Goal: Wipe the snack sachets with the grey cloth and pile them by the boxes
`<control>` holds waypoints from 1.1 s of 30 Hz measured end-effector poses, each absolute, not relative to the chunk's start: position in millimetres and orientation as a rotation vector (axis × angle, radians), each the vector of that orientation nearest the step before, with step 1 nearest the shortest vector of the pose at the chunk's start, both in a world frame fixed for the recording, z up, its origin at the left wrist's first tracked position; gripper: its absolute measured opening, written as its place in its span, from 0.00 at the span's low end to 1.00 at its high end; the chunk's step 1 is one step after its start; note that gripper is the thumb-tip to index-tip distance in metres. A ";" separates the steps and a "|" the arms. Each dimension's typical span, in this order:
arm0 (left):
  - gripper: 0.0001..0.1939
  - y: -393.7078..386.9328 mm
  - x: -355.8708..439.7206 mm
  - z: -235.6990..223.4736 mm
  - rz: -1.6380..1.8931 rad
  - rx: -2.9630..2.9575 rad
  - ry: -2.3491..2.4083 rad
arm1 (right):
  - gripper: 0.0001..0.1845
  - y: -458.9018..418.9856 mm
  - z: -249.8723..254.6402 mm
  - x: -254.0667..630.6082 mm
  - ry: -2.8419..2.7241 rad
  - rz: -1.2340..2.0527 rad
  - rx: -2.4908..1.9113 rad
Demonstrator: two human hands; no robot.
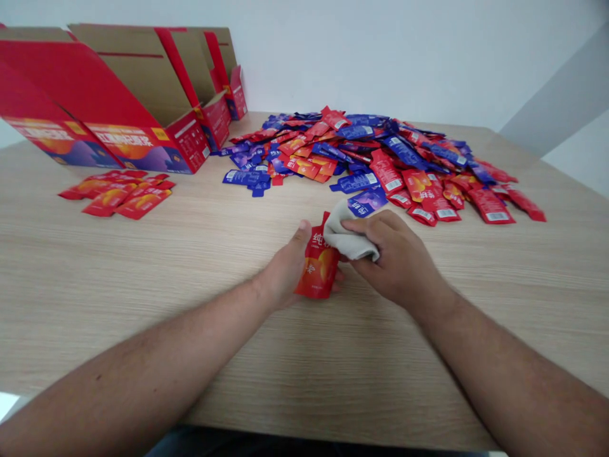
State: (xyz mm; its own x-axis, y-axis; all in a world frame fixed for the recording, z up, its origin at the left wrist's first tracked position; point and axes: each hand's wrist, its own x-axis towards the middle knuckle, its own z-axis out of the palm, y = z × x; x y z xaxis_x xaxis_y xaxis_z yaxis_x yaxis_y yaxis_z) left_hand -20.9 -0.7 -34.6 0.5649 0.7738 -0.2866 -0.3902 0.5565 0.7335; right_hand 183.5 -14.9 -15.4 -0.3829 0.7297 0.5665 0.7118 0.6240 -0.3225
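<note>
In the middle of the head view, my left hand (288,266) is closed around a red pouch (318,273) printed with orange fruit and white characters. Its thumb lies along the pouch's left edge, and some fingertips show behind the right edge. My right hand (397,257) grips a folded pale grey cloth (349,236), which lies against the upper right of the pouch and hides part of its print. Just beyond the cloth, a blue pouch (368,202) lies at the near edge of a large heap of red and blue pouches (347,149).
Open red cardboard boxes (137,143) stand in a row at the back left. In front of them lies a small group of red pouches (121,193) on the wooden table (143,266). A white wall (404,57) rises behind the table.
</note>
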 end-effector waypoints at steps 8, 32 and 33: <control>0.43 -3.2 -20.2 -29.5 0.710 0.655 0.706 | 0.23 -15.5 -15.1 183.3 -2.129 0.010 -1.149; 0.37 -1.1 -20.2 -31.7 0.808 0.676 0.647 | 0.24 -16.7 -13.9 183.8 -2.254 0.083 -1.078; 0.38 -1.2 -20.1 -31.4 0.801 0.670 0.659 | 0.24 -16.5 -14.2 183.7 -2.247 0.081 -1.087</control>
State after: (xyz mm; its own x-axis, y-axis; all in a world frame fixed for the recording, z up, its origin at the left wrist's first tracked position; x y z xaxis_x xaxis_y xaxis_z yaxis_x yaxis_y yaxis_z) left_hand -20.1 -1.2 -31.4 0.5268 0.8067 -0.2679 -0.4184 0.5204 0.7444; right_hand 183.7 -16.5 -14.2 -0.4586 0.7243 0.5148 0.6852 0.6572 -0.3141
